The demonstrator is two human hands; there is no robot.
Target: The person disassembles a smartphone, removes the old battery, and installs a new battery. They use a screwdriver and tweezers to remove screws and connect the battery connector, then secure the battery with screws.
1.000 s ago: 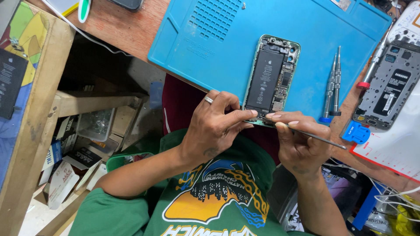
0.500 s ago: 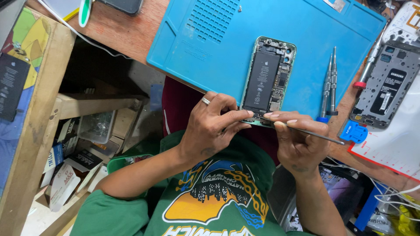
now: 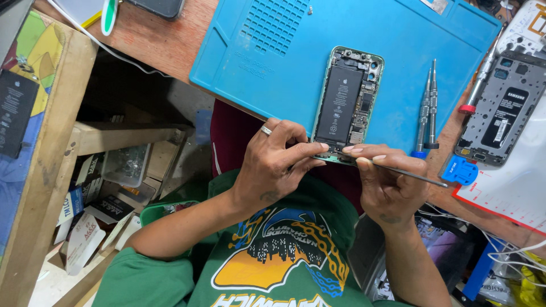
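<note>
A: How far in is that opened phone [image 3: 347,105], mid-frame on the blue mat [image 3: 273,62]?

B: Screen's off, battery still in. Left hand [image 3: 273,165] pinches its bottom edge; right hand [image 3: 387,182] grips a thin metal pry tool [image 3: 412,175].

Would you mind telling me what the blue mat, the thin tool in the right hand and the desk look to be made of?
The blue mat looks like silicone or soft rubber: matte, with moulded ridges and small pockets. The thin tool held in the right hand appears to be bare metal, slim with a grey sheen. The desk seems to be wood, reddish-brown and dull, though it could be a laminate.
</note>
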